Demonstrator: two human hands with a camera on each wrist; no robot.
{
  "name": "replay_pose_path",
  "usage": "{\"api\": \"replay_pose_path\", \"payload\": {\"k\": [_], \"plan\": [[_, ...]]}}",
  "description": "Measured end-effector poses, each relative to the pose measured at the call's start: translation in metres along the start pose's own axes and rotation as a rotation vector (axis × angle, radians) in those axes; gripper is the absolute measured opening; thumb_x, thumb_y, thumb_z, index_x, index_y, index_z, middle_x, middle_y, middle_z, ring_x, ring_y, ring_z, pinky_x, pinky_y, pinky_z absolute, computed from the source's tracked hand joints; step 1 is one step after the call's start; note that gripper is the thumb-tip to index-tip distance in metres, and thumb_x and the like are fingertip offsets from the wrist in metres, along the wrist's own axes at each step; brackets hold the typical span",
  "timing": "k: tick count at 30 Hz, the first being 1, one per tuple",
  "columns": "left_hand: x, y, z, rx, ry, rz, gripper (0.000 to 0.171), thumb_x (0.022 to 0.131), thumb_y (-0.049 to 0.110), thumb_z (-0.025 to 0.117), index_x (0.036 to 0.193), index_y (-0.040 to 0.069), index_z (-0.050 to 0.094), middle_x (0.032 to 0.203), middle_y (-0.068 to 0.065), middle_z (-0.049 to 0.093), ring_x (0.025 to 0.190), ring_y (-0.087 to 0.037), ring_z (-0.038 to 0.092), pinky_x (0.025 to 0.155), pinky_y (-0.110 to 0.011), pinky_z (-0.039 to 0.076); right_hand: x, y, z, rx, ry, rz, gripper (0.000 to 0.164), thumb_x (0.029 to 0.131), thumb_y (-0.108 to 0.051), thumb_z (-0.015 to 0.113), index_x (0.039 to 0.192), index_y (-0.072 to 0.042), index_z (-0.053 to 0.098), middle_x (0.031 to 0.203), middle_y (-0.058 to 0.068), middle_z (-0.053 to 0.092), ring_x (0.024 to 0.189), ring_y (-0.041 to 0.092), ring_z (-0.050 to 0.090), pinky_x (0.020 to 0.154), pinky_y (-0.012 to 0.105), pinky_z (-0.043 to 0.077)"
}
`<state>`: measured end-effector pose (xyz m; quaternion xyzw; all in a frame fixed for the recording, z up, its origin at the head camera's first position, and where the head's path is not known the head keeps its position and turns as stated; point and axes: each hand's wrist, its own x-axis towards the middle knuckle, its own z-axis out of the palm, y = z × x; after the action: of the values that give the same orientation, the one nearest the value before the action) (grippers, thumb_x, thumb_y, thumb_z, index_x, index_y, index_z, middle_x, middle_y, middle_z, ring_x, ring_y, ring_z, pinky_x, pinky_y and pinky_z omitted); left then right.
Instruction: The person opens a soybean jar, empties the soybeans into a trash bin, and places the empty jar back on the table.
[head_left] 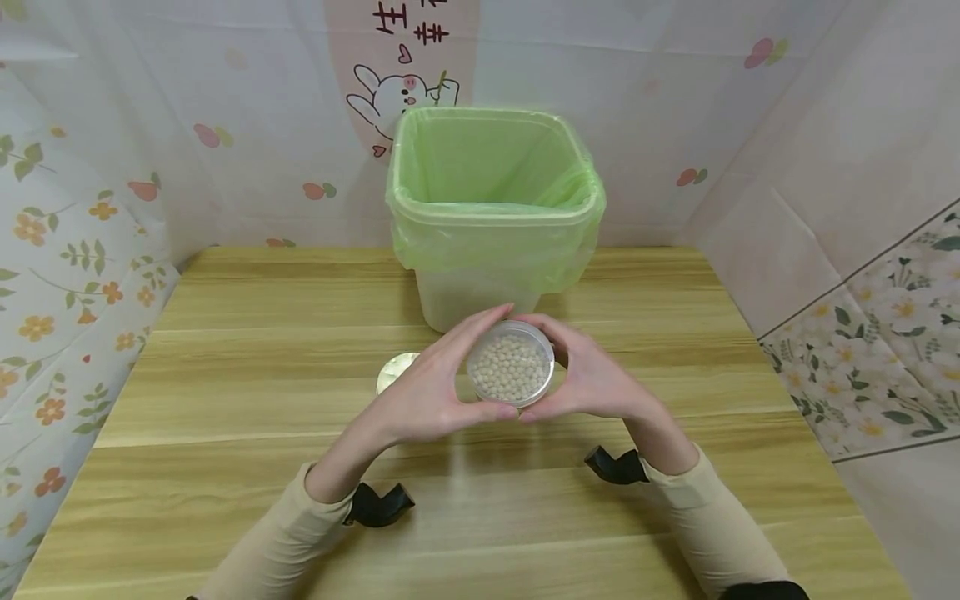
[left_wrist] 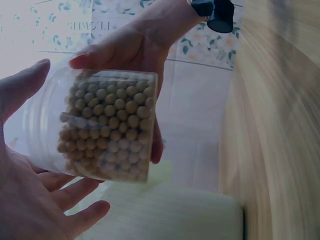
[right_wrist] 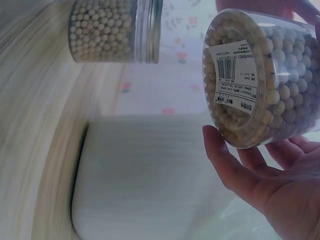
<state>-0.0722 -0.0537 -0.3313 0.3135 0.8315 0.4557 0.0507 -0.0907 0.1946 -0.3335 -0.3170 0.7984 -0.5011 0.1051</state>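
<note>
A clear plastic jar filled with small beige balls is held up between both hands above the table, its round mouth facing the head camera. My left hand grips its left side, with the thumb near the front rim. From the right, my right hand curls round the other side, and the two thumbs nearly meet. No metal lid shows on this jar. A white barcode label is on its base in the right wrist view. Behind the left hand stands a second ball-filled jar, with a metallic lid.
A white bin lined with a green bag stands at the back of the wooden table, just beyond the hands. Patterned sheets hang behind and at the sides. Black wrist mounts stick out from the sleeves.
</note>
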Motion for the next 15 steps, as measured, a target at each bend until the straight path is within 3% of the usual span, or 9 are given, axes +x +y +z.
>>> {"api": "replay_pose_path", "payload": {"k": [7, 15], "plan": [[-0.001, -0.002, 0.003, -0.073, 0.054, -0.049, 0.099, 0.078, 0.046, 0.088, 0.158, 0.038, 0.03, 0.16, 0.018, 0.039, 0.143, -0.014, 0.047, 0.114, -0.054, 0.044, 0.004, -0.002, 0.01, -0.003, 0.071, -0.012, 0.092, 0.064, -0.009, 0.098, 0.144, -0.013, 0.053, 0.135, 0.003, 0.065, 0.123, 0.015, 0.06, 0.108, 0.033, 0.05], [-0.001, 0.0, 0.01, -0.125, 0.171, -0.157, 0.095, 0.077, 0.045, 0.088, 0.154, 0.04, 0.034, 0.15, 0.012, 0.05, 0.133, -0.018, 0.055, 0.107, -0.053, 0.048, 0.004, -0.007, 0.03, -0.115, 0.296, 0.028, 0.092, 0.063, -0.011, 0.098, 0.144, -0.009, 0.055, 0.135, 0.007, 0.064, 0.123, 0.021, 0.061, 0.106, 0.043, 0.053]]}}
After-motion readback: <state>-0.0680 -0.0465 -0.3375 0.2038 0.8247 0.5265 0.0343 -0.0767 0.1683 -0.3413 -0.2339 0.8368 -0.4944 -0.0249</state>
